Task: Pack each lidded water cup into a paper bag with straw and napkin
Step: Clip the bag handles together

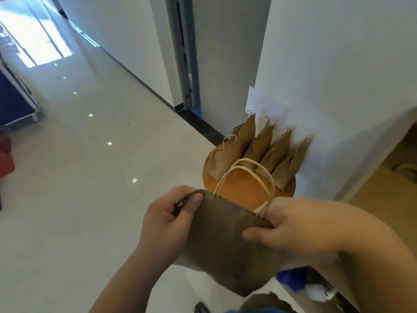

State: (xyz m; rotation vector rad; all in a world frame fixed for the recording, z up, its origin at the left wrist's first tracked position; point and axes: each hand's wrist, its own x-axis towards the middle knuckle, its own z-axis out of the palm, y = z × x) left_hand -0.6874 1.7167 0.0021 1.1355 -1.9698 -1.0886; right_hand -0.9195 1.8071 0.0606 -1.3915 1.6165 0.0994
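Left hand (167,220) and right hand (284,229), thumbs nearest, each grip tight on the paper bag (223,240) rim.

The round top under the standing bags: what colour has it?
The round top is orange, shown best in the head view.

Six paper bags (225,242), two hands (167,222), one table (239,189)

The inside of the paper bag (225,240) is hidden — so are the fingers of the right hand (291,231) behind it; the blue thing (291,279) below is blurred.
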